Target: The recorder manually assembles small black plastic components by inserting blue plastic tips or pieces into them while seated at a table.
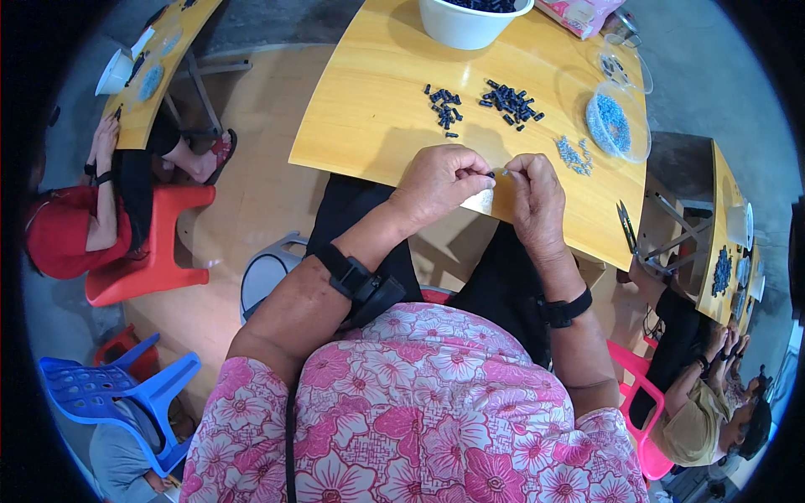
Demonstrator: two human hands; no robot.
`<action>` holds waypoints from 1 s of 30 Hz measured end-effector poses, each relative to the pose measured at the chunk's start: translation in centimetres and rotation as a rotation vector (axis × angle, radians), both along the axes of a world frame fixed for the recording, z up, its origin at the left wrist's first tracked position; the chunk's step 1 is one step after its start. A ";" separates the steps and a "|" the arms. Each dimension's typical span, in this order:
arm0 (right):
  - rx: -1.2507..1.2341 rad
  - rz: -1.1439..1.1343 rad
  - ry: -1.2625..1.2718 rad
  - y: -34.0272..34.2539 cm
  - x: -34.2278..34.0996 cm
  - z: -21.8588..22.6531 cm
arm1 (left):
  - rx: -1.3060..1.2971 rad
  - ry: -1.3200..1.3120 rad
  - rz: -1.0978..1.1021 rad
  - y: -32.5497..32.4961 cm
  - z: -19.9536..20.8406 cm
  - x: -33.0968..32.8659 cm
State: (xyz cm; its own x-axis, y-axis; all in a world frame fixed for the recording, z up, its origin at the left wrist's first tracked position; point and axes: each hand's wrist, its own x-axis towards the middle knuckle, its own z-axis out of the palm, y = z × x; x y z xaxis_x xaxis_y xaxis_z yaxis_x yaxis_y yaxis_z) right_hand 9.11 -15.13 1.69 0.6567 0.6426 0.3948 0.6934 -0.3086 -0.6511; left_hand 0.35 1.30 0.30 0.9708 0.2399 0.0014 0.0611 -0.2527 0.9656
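Observation:
Over the near edge of the yellow table point(360, 92), my left hand point(440, 180) pinches a small black plastic part point(491, 175) between thumb and fingertips. Close beside it, my right hand point(538, 201) is closed in a pinch on a tiny pale clear piece point(505, 172). The two fingertips are a short gap apart. Beyond my hands lie two heaps of black plastic parts, a smaller left heap point(445, 109) and a larger right heap point(513, 105). Small clear pieces point(574, 156) are scattered to the right, next to a clear plastic bowl point(643, 141) of light-blue pieces point(613, 123).
A white tub point(470, 32) of black parts stands at the far edge. Right of it are a pink bag point(580, 12) and a clear lid point(641, 75). Dark scissors point(626, 225) lie at the table's right edge. Other people sit at tables left and right.

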 end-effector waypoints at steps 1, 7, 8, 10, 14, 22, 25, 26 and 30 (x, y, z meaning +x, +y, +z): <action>0.003 0.013 -0.006 0.1 0.0 -0.2 | -0.009 -0.006 -0.005 0.0 -0.1 0.0; -0.031 0.042 -0.049 0.3 0.1 -0.7 | -0.020 -0.006 -0.010 0.0 0.1 0.0; -0.052 0.043 -0.048 0.3 0.1 -0.7 | -0.017 -0.004 -0.013 -0.1 0.2 0.0; -0.076 0.042 -0.069 0.3 0.2 -1.0 | -0.013 -0.012 -0.009 -0.1 -0.1 0.0; -0.067 0.067 -0.158 0.4 0.2 -0.8 | -0.004 -0.004 -0.006 -0.1 0.2 -0.1; -0.247 0.069 -0.320 0.4 -0.1 -0.1 | 0.038 -0.044 -0.004 -0.1 0.2 0.0; -0.260 0.059 -0.337 0.6 -0.1 -0.1 | 0.027 -0.034 0.010 -0.1 0.3 -0.1; -0.273 0.062 -0.342 0.6 -0.1 -0.2 | 0.023 -0.032 0.019 -0.1 0.4 -0.2; -0.287 0.122 -0.353 0.5 -0.2 -0.4 | 0.056 -0.029 0.042 -0.2 0.5 -0.2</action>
